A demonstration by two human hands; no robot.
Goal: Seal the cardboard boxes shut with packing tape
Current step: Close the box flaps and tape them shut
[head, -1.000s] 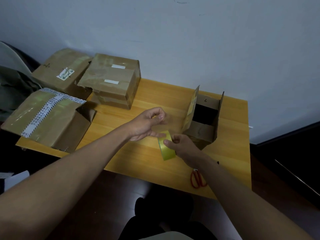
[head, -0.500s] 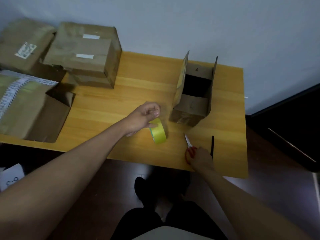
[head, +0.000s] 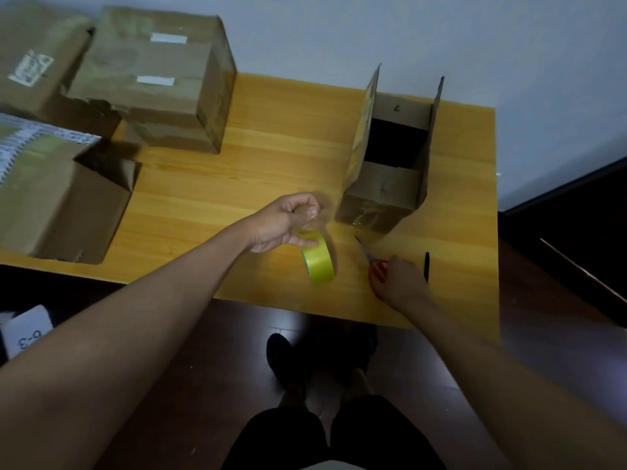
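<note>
Left hand (head: 285, 222) pinches pulled-out tape end, roll (head: 318, 259) hanging near counter (head: 271, 157) front edge, likely keeping strip taut for cutting. Right hand (head: 402, 279) fingers curl on scissors (head: 376, 266). Open box (head: 390, 171) waits near right edge, 2 flaps up.

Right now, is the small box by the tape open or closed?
Open. The small box has both side flaps standing upright, and its dark interior shows between them.

Yellow-green tape (head: 319, 262); red-handled scissors (head: 377, 270); black pen (head: 426, 267); brown boxes (head: 163, 86), one with white strips; honey-coloured wooden table (head: 271, 157).
</note>
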